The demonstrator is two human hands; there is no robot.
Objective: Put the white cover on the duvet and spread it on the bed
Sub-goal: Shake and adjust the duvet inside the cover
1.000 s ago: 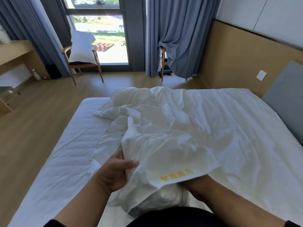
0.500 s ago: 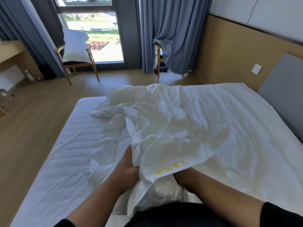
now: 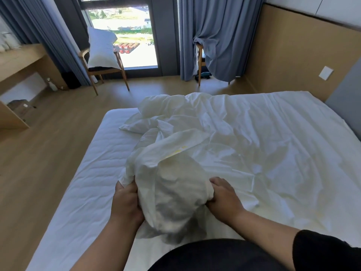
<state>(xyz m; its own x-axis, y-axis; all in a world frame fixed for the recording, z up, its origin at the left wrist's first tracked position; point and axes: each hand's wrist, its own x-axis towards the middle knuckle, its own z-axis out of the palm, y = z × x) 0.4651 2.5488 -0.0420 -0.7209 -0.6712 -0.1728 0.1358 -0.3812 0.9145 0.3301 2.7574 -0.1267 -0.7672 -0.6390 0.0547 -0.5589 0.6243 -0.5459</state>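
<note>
Hands: left hand (image 3: 126, 202) and right hand (image 3: 222, 196) both clenched on the bunched white cotton cover (image 3: 175, 184)
Advice: it seemed best to push the duvet corner fully inside, above the white bed (image 3: 82, 192)

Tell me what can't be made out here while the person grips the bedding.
All from the head view:
- Left hand and right hand: fingertips buried in the bunched white cover.
- Duvet: whether it is inside the cover, the fabric hides.
- Yellow lettering: folded over, unreadable.
- Second chair: mostly behind the curtain.
- Headboard: cut by the right edge.
</note>
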